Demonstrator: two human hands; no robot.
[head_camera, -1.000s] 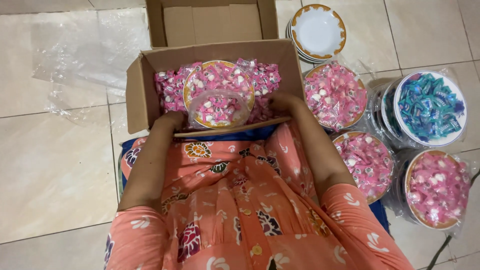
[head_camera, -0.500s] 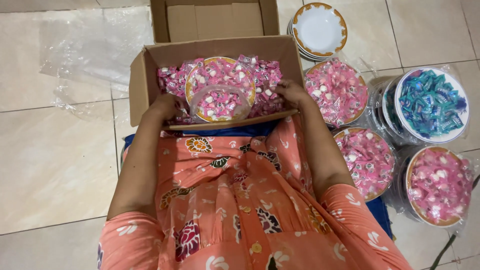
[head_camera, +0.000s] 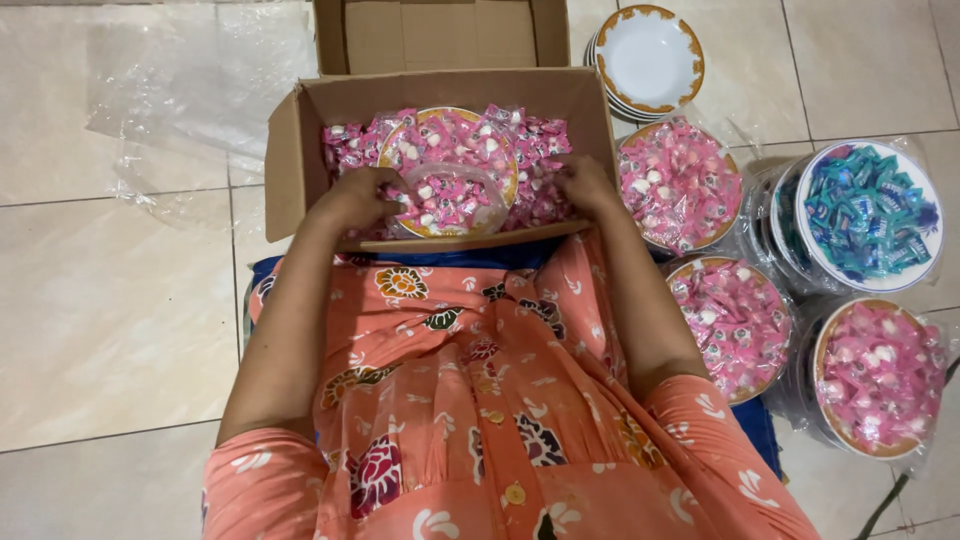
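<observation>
Tiled floor (head_camera: 110, 320), pale and glossy, fills the view. A crumpled clear plastic sheet (head_camera: 190, 90) lies on it at upper left.

Cardboard box (head_camera: 300, 150), open, flaps up, sits on the floor directly ahead of the seated person, touching the lap of an orange floral dress (head_camera: 480, 400). Its bottom is packed with pink wrapped candies (head_camera: 345, 150).

To the right of the box, on the floor: a cluster of round plates heaped with sweets and covered in clear plastic. One pink-filled plate (head_camera: 680, 185) just beside the box wall; a second pink one (head_camera: 735, 325) below it; a third pink one (head_camera: 880, 375) at far right; a stack topped with teal-wrapped candies (head_camera: 868, 212) between. A stack of empty white plates with gold rims (head_camera: 648, 55) stands above them, near the box's back corner.

Inside the box, on top of the loose candy, rests a gold-rimmed plate of pink candies (head_camera: 450, 165), wrapped in clear plastic, about centred.

Left hand (head_camera: 360, 197): fingers curled over the plate's left rim, closed around the gathered plastic there.

Right hand (head_camera: 588, 185): at the box's right inner side, fingers bent down among the loose candies, just beside the plate's right edge. Whether it actually grasps the rim or the wrap, cannot tell; the fingertips are buried.

Both forearms reach forward over the box's near wall.
</observation>
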